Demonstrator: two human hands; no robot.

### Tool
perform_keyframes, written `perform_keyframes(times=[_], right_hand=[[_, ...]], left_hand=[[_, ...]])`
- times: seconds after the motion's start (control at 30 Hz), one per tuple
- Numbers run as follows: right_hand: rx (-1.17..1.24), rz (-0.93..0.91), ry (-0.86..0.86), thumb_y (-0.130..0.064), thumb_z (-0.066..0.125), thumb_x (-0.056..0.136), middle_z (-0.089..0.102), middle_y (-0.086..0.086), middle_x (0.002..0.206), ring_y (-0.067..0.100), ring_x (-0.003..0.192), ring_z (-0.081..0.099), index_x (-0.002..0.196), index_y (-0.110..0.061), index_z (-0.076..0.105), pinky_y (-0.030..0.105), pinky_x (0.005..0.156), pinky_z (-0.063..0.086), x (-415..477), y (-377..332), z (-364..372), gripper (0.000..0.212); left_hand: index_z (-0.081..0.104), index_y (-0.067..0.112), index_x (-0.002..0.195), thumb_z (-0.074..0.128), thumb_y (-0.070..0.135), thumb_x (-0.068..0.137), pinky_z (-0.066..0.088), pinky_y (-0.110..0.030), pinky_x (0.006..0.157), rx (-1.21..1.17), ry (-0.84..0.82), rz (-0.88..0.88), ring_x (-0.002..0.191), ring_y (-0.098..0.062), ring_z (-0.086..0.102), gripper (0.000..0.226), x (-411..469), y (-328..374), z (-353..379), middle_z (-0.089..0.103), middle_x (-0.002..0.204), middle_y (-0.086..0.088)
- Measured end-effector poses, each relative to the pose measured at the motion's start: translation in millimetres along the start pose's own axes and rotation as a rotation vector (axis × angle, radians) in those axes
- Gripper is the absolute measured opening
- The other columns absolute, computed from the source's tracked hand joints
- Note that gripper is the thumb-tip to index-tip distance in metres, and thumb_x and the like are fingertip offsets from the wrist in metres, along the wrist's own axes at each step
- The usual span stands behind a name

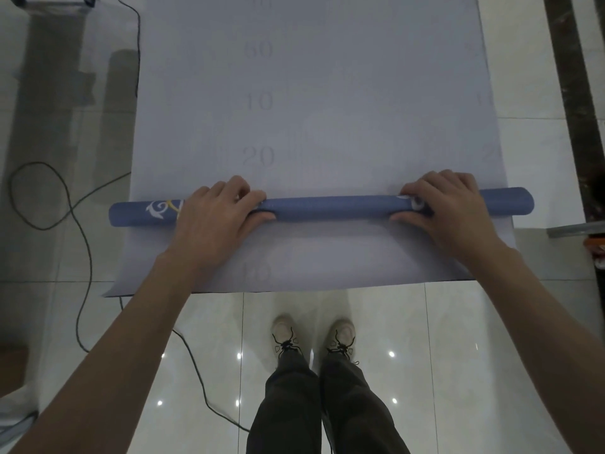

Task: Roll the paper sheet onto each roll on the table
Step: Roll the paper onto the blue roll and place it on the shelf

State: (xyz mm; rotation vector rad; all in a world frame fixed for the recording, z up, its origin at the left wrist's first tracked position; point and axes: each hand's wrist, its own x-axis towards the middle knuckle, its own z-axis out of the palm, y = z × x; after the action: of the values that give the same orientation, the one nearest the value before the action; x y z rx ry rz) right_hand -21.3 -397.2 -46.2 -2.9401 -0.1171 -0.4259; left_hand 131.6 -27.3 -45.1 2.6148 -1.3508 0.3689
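A long blue roll [330, 206] with white swirl marks lies crosswise on a wide pale grey paper sheet [327, 93] printed with faint numbers. The sheet stretches away from me, and its near edge hangs over the front of a glass table. My left hand [217, 213] grips the roll left of its middle, fingers curled over the top and thumb at the near side. My right hand [447, 204] grips it towards the right end in the same way. Both ends of the roll stick out past my hands.
A black cable [78, 257] loops over the tiled floor at the left and runs under the table. My shoes [312, 335] stand just below the sheet's near edge. A dark strip [576, 93] and a metal bar [576, 229] sit at the right.
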Motion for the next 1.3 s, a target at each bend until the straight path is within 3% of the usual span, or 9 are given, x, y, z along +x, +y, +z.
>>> perform_keyframes(times=[0.13, 0.23, 0.43, 0.67, 0.77, 0.87, 0.97, 1.13, 1.3], right_hand=[[-0.048, -0.012, 0.036, -0.06, 0.047, 0.101, 0.068, 0.006, 0.079, 0.03, 0.072, 0.06, 0.089, -0.011, 0.069, 0.041, 0.083, 0.035, 7, 4, 2, 0.055], [-0.065, 0.023, 0.008, -0.067, 0.036, 0.101, 0.069, 0.007, 0.074, 0.031, 0.068, 0.061, 0.092, -0.01, 0.07, 0.042, 0.088, 0.033, 14, 4, 1, 0.067], [-0.135, 0.02, -0.007, -0.073, 0.045, 0.096, 0.062, 0.014, 0.108, 0.035, 0.097, 0.057, 0.122, -0.013, 0.067, 0.048, 0.093, 0.036, 9, 1, 0, 0.069], [-0.135, 0.018, -0.016, -0.07, 0.039, 0.1, 0.066, 0.009, 0.081, 0.033, 0.073, 0.06, 0.106, -0.014, 0.069, 0.043, 0.085, 0.035, 15, 5, 9, 0.064], [-0.109, 0.05, -0.059, -0.075, 0.036, 0.096, 0.069, 0.01, 0.093, 0.035, 0.082, 0.063, 0.113, -0.013, 0.066, 0.045, 0.089, 0.035, 13, 3, 6, 0.071], [-0.163, 0.054, -0.012, -0.074, 0.05, 0.091, 0.063, 0.016, 0.11, 0.037, 0.098, 0.057, 0.121, -0.011, 0.063, 0.049, 0.095, 0.036, 9, 3, 2, 0.07], [-0.186, 0.001, 0.052, -0.067, 0.051, 0.097, 0.065, 0.013, 0.103, 0.036, 0.093, 0.058, 0.113, -0.013, 0.068, 0.049, 0.092, 0.037, 11, 4, 1, 0.059], [-0.178, -0.001, 0.053, -0.071, 0.043, 0.098, 0.071, 0.007, 0.085, 0.033, 0.078, 0.062, 0.103, -0.013, 0.071, 0.045, 0.093, 0.032, 22, 9, 4, 0.064], [-0.111, 0.034, -0.051, -0.08, 0.027, 0.094, 0.074, 0.009, 0.094, 0.033, 0.082, 0.066, 0.109, -0.013, 0.069, 0.043, 0.094, 0.029, 24, 9, 1, 0.081]], left_hand=[[0.06, 0.009, 0.132, 0.05, 0.052, 0.105, 0.043, -0.048, 0.084, 0.093, 0.066, -0.012, 0.088, -0.036, 0.062, 0.052, -2, 4, 1, 0.068, 0.104, -0.014], [0.065, 0.011, 0.114, 0.048, 0.051, 0.107, 0.043, -0.046, 0.076, 0.101, 0.069, 0.038, 0.078, -0.033, 0.061, 0.044, 0, 5, 5, 0.067, 0.092, -0.012], [0.069, 0.009, 0.101, 0.044, 0.048, 0.11, 0.039, -0.044, 0.073, 0.088, 0.104, 0.029, 0.074, -0.033, 0.057, 0.047, 8, -1, 4, 0.063, 0.078, -0.01], [0.061, 0.007, 0.13, 0.052, 0.053, 0.104, 0.044, -0.05, 0.091, 0.114, 0.078, -0.015, 0.099, -0.037, 0.06, 0.053, 2, 2, 6, 0.066, 0.118, -0.015], [0.065, 0.008, 0.121, 0.041, 0.051, 0.109, 0.042, -0.048, 0.085, 0.143, 0.074, 0.001, 0.085, -0.036, 0.062, 0.051, 8, 0, 8, 0.068, 0.102, -0.014], [0.068, 0.009, 0.114, 0.037, 0.051, 0.11, 0.041, -0.048, 0.084, 0.148, 0.084, -0.011, 0.08, -0.035, 0.06, 0.052, 14, -2, 8, 0.065, 0.09, -0.014], [0.068, 0.008, 0.113, 0.038, 0.051, 0.11, 0.04, -0.046, 0.082, 0.145, 0.077, -0.008, 0.078, -0.035, 0.06, 0.052, 12, -2, 6, 0.066, 0.09, -0.014], [0.061, 0.008, 0.131, 0.055, 0.055, 0.102, 0.042, -0.051, 0.096, 0.101, 0.05, -0.031, 0.104, -0.039, 0.059, 0.056, 6, -1, -1, 0.063, 0.122, -0.018], [0.067, 0.009, 0.121, 0.042, 0.054, 0.107, 0.046, -0.048, 0.08, 0.114, 0.077, 0.028, 0.084, -0.036, 0.062, 0.053, 14, -10, 6, 0.068, 0.103, -0.015]])
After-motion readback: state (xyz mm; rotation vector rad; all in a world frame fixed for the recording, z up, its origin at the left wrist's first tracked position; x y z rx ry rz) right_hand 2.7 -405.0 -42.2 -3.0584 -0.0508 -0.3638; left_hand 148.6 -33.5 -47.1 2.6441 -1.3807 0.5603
